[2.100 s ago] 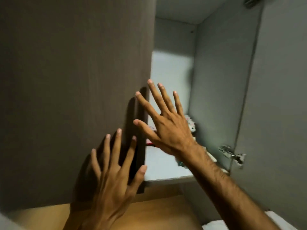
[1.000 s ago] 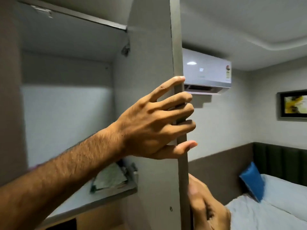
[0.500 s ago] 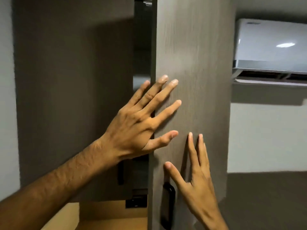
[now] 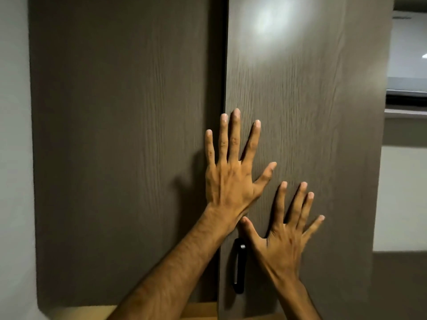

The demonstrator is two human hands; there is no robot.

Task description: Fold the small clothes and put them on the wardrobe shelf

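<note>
The dark wood-grain wardrobe fills the view, its left door (image 4: 127,146) and right door (image 4: 312,112) meeting at a thin dark seam. My left hand (image 4: 231,183) lies flat with fingers spread across the seam, mostly on the right door. My right hand (image 4: 286,239) is spread flat on the right door, lower and to the right, just beside a black handle (image 4: 239,266). Neither hand holds anything. The shelf and the folded clothes are hidden behind the doors.
A white air conditioner (image 4: 407,54) hangs on the wall past the right door's edge. A pale wall (image 4: 13,158) borders the wardrobe on the left. A light wooden panel (image 4: 198,312) shows under the doors.
The right door has swung in against the left one, closing the gap that showed the inside. Both hands have gone from holding its edge to lying flat on its face.
</note>
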